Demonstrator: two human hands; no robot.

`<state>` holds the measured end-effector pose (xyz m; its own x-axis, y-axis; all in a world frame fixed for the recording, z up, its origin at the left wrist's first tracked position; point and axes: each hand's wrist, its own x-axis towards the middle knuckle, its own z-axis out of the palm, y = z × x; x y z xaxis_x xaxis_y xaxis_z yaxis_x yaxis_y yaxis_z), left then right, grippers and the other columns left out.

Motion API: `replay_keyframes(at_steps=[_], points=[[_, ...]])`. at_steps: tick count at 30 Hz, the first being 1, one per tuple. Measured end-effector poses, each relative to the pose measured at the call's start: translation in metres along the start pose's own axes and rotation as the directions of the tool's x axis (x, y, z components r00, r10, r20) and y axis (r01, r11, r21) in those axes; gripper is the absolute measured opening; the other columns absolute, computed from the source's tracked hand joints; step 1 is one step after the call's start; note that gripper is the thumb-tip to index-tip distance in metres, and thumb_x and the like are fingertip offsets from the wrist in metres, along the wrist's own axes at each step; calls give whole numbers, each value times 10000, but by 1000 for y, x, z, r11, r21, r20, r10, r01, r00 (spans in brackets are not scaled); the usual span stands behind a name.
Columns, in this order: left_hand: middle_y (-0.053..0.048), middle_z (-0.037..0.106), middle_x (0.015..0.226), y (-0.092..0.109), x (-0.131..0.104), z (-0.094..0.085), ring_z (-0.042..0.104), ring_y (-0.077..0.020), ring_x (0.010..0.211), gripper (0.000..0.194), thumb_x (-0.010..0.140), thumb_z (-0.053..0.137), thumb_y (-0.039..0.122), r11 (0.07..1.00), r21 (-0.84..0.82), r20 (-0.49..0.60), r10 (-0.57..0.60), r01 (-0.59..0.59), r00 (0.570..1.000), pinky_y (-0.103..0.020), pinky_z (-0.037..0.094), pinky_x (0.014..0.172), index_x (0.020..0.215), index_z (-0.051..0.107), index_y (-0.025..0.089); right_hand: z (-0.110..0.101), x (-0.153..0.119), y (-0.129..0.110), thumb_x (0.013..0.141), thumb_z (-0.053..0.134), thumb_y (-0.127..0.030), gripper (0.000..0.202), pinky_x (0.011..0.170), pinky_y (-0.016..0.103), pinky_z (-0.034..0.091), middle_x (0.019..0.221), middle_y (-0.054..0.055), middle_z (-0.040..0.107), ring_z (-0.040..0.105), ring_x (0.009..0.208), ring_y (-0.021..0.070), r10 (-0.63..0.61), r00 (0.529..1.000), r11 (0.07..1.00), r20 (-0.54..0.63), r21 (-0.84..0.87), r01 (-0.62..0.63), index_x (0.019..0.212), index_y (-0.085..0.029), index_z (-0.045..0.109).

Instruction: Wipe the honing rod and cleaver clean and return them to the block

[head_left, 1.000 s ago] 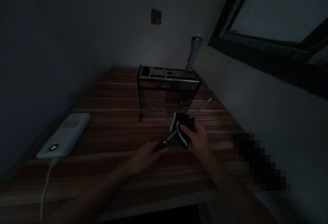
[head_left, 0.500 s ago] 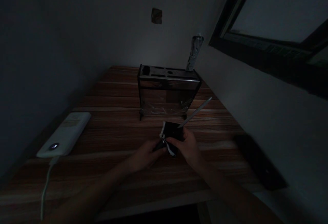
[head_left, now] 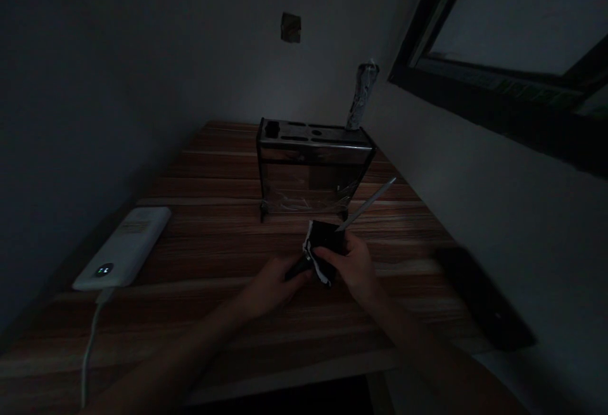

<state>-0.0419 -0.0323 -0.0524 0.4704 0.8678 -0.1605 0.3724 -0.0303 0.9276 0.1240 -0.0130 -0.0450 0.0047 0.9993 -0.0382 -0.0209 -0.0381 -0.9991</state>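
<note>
A slim knife slants up to the right between my hands, its narrow grey blade coming out of a black cloth with a white edge. My left hand is closed around the knife's black handle. Folded over the blade, the cloth is gripped by my right hand, thumb on top. The covered part of the blade is hidden. Just beyond the blade stands a knife rack with a slotted metal top and clear front. From its right end rises a handle wrapped in plastic.
A white power bank with a lit display and a cable lies at the left of the wood-grain table. At the right edge rests a dark, flat, long object. Walls border the table; a dark frame is at upper right.
Both hands, with the knife and cloth, have shifted slightly right in view. The grip looks the same; the power bank's display now shows lit digits more clearly.
</note>
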Motion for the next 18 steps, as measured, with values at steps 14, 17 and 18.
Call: replay_keyframes(at_steps=[14, 17, 18], points=[[-2, 596, 770, 3, 3, -5, 525, -132, 690, 254, 834, 419, 344, 988, 141, -10, 71, -69, 997, -223, 411, 649, 871, 574, 147, -10, 7, -5, 520, 772, -294, 325, 601, 265, 513, 757, 16, 689, 631, 661, 159, -4, 997, 996, -83, 91, 11, 787, -167, 639], [-5, 596, 767, 2, 2, -5, 532, -138, 697, 260, 832, 423, 356, 986, 157, -15, 54, -51, 998, -226, 411, 644, 862, 574, 147, -14, 9, -8, 525, 771, -282, 311, 600, 261, 517, 759, 14, 691, 631, 661, 156, -5, 995, 991, -101, 131, 18, 783, -167, 641], [-6, 597, 771, 2, 2, -5, 536, -140, 700, 267, 833, 423, 365, 986, 159, -16, 48, -45, 999, -227, 411, 645, 869, 574, 147, -15, 9, -9, 528, 770, -278, 303, 599, 258, 518, 760, 12, 691, 631, 661, 153, -7, 994, 989, -106, 143, 22, 780, -168, 641]])
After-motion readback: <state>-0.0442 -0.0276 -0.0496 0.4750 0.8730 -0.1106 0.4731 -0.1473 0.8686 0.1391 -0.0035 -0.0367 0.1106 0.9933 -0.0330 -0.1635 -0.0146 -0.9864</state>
